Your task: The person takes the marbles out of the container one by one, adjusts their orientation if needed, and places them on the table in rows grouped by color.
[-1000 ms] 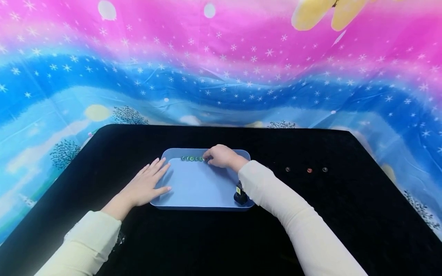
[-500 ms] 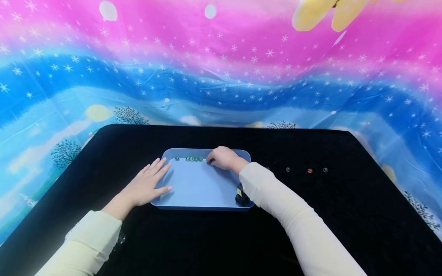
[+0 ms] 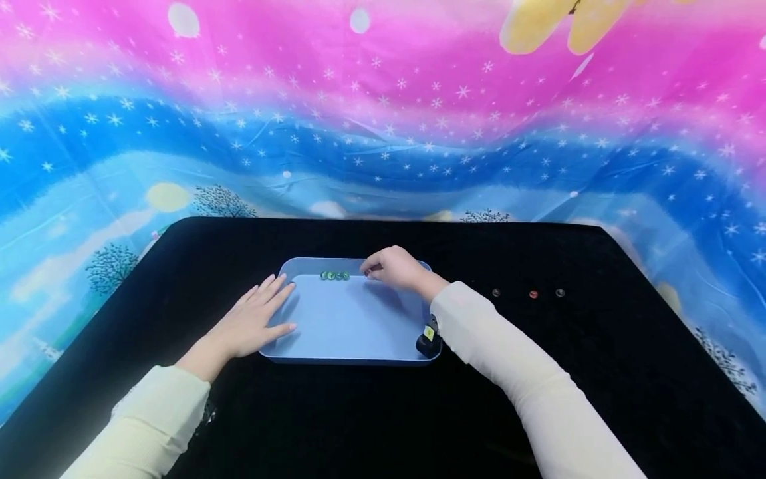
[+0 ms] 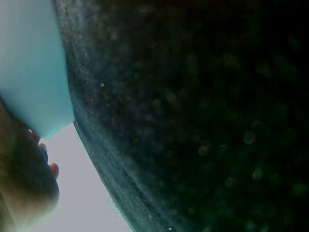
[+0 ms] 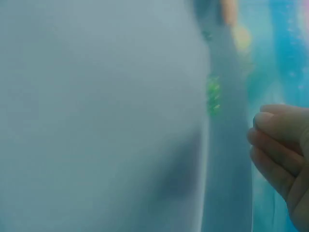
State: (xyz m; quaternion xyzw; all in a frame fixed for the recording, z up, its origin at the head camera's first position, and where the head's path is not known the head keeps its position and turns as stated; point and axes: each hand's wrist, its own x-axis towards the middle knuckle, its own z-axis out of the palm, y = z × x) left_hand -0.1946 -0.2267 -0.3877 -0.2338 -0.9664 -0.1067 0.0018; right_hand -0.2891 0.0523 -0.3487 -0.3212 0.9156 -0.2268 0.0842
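Note:
A shallow blue tray (image 3: 350,319) lies on the black-covered table. Along its far wall sits a short row of small round green marbles (image 3: 334,275). A lone green marble (image 5: 207,35) shows apart from them in the right wrist view. My right hand (image 3: 395,267) is over the far rim, right of the row, its thumb and fingertips together around a small dark round piece, mostly hidden by the fingers. The left hand (image 3: 254,320) lies spread with straight fingers over the tray's left rim; in the left wrist view part of this hand (image 4: 26,179) is beside the tray wall.
Three small round pieces lie on the table right of the tray: a dark one (image 3: 496,293), a red one (image 3: 533,294) and another dark one (image 3: 560,293). A black wrist camera (image 3: 427,344) hangs from the right sleeve. A patterned cloth (image 3: 383,133) hangs behind the table.
My right hand has lifted and shifted slightly right, off the row's right end. One green marble rolled left from the row and no longer shows in the head view. The left hand stays put.

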